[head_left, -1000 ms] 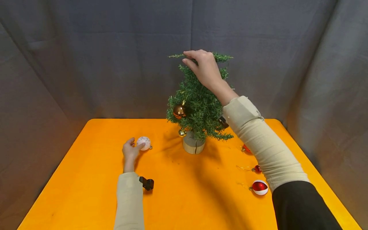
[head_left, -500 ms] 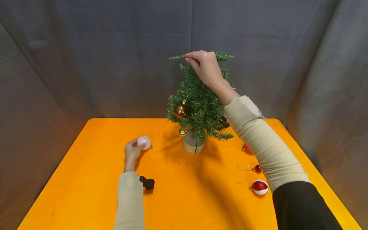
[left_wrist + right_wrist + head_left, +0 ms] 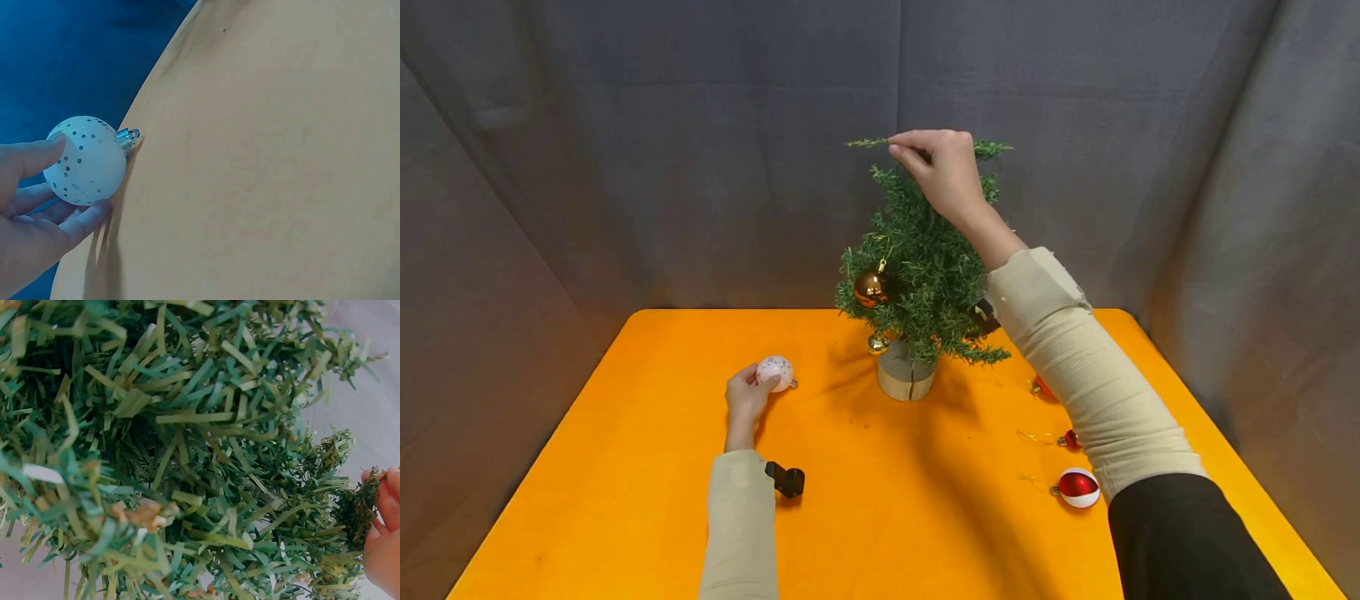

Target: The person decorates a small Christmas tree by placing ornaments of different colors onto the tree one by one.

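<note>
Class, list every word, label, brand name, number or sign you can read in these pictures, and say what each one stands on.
None: no readable text in any view.
The white bauble in the left hand bears only small dots, not letters.
The tree, its hanging baubles, the red baubles and the orange table carry no writing.

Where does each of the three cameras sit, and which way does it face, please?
Head: looks forward and down over the orange table, tree, both sleeved arms.
Left wrist: looks past the left hand gripping the white ornament.
Right wrist: close on tree branches; right hand's fingertips pinch a twig.
Shared: head and left wrist both show the ornament.
</note>
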Motion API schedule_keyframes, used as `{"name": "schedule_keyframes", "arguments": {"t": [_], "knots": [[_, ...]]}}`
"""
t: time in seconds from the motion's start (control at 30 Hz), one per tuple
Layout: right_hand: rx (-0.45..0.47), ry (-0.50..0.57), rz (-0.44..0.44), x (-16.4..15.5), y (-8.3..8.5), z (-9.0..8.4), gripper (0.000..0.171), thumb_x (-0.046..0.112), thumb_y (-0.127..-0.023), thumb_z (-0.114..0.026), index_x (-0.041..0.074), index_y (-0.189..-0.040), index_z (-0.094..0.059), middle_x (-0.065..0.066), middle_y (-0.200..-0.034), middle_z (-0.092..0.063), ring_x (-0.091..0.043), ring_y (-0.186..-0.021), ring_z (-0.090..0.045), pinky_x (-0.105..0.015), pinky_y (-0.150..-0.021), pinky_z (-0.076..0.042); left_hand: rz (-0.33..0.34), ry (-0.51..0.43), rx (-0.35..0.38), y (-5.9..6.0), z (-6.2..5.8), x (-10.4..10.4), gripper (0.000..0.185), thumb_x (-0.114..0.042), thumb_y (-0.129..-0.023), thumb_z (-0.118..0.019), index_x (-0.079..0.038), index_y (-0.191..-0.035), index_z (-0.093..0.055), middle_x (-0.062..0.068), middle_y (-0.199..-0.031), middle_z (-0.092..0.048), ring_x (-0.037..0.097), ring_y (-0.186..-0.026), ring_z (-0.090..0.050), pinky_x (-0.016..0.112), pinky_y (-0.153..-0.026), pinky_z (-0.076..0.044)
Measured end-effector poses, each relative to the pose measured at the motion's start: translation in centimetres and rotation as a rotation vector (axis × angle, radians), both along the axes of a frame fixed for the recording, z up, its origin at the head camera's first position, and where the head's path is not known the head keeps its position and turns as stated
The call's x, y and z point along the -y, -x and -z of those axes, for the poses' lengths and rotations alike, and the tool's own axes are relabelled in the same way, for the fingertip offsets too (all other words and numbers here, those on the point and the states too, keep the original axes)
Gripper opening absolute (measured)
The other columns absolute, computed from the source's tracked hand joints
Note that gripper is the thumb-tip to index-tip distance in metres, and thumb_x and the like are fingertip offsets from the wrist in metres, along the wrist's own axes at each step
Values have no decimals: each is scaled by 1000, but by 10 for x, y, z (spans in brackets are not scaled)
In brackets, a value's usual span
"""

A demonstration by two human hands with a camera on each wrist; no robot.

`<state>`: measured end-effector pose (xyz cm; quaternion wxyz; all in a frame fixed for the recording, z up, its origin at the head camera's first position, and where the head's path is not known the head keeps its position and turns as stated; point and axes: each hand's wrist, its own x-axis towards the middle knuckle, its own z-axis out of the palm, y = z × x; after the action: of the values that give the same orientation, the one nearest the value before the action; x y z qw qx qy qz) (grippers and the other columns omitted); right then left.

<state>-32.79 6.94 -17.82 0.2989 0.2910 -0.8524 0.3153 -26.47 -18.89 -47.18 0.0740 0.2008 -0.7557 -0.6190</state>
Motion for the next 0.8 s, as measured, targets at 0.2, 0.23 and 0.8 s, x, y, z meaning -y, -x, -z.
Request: {"name": "schedule_keyframes", "arguments": {"t": [0.2, 0.23, 0.8], "knots": [[23, 9, 6, 1, 0, 0, 24, 22, -89, -55, 8, -105, -68, -8, -95, -67, -6, -49, -42, -19, -56, -33, -17, 25, -1, -2, -2, -3, 48, -9, -87, -59, 11, -127, -41, 26, -125, -43, 35, -115, -41, 41, -97, -32], [24, 9, 8, 1, 0, 0, 24, 22, -89, -55, 8, -105, -68, -8, -95, -67, -6, -49, -41, -19, -56, -33, -20, 29, -2, -2, -2, -3, 48, -9, -87, -59, 11, -127, -42, 26, -125, -44, 35, -115, -41, 41, -97, -32], [47, 22, -8, 1, 1, -1, 24, 21, -88, -56, 8, -105, -68, -7, -98, -66, -5, -49, -43, -18, -56, -33, -38, -6, -93, -2, -21, -2, 48, -6, -86, -59, 13, -126, -41, 28, -126, -42, 36, -115, -41, 39, -96, -34]]}}
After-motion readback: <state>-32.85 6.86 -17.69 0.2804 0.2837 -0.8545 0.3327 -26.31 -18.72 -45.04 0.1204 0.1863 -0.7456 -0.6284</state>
